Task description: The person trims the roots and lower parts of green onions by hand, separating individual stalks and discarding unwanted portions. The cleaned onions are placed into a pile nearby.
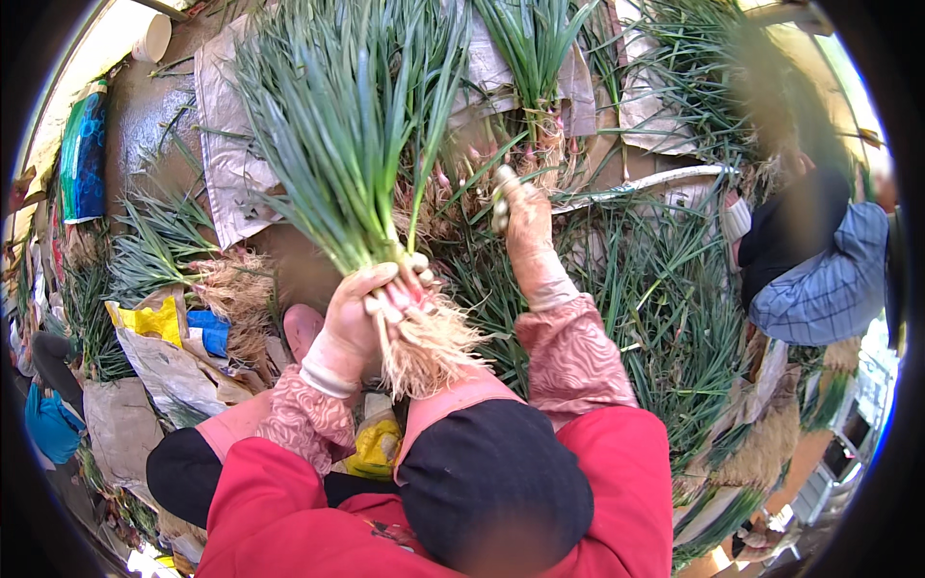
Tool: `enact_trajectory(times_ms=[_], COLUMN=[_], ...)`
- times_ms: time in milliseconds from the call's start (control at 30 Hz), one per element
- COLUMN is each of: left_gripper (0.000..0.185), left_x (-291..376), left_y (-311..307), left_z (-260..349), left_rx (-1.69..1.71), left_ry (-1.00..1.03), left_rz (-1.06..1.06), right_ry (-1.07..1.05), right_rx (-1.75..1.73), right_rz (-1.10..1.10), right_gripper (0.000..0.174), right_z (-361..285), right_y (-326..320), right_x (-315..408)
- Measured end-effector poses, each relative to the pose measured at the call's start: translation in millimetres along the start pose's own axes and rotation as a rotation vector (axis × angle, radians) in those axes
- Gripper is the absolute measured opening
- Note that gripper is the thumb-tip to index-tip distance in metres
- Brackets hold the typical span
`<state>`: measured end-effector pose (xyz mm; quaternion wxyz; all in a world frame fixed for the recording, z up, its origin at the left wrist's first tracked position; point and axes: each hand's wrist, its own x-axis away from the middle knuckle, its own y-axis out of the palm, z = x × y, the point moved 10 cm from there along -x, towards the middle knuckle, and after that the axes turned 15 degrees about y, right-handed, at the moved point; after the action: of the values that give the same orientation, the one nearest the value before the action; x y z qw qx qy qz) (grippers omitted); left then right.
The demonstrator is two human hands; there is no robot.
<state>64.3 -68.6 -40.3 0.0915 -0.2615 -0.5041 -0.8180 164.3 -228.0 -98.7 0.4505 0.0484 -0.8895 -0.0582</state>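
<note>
My left hand (pixel 354 311) grips a bunch of green garlic (pixel 361 195) just above its roots. The long flat leaves fan upward and away from me. Below my fingers, the pinkish stem bases lead into a thick tuft of pale roots (pixel 433 339) over my thigh. My right hand (pixel 524 217) is held apart from the bunch, to its right, fingers curled. Whether it has anything in it I cannot tell. Its fingertips look pale and covered. Just beyond it lies another bundle of green garlic (pixel 535 65), with roots towards me.
Loose green leaves (pixel 650 289) cover the ground at right. A small garlic pile (pixel 173 253) lies at left near a woven sack (pixel 166 361). A white strip (pixel 643 184) crosses the right side. A co-worker (pixel 816 253) sits far right. A white bucket (pixel 152 37) stands far left.
</note>
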Motion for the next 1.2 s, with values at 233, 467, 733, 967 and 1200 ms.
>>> enact_trajectory(times_ms=[233, 467, 733, 967, 1200], left_gripper=[0.062, 0.063, 0.041, 0.047, 0.043], left_x=[-5, -8, -14, -32, -30], left_y=[7, 12, 22, 15, -21], left_z=[61, 30, 10, -2, -5], left_rx=[-0.162, 0.010, 0.048, -0.158, -0.193], left_ry=[0.305, 0.105, 0.049, -0.017, 0.085], left_rz=[-0.030, -0.145, -0.071, -0.154, 0.032], right_ry=[-0.332, -0.257, -0.948, -0.200, 0.187], right_rx=[1.408, 0.820, 1.105, 1.021, -0.395], right_rz=[0.335, 0.388, 0.443, -0.323, -0.270], right_gripper=[0.043, 0.041, 0.014, 0.042, 0.015], right_z=[-53, -100, -88, -5, 17], right_y=[-26, -70, 18, 49, 60], right_x=[17, -73, 95, 68, -17])
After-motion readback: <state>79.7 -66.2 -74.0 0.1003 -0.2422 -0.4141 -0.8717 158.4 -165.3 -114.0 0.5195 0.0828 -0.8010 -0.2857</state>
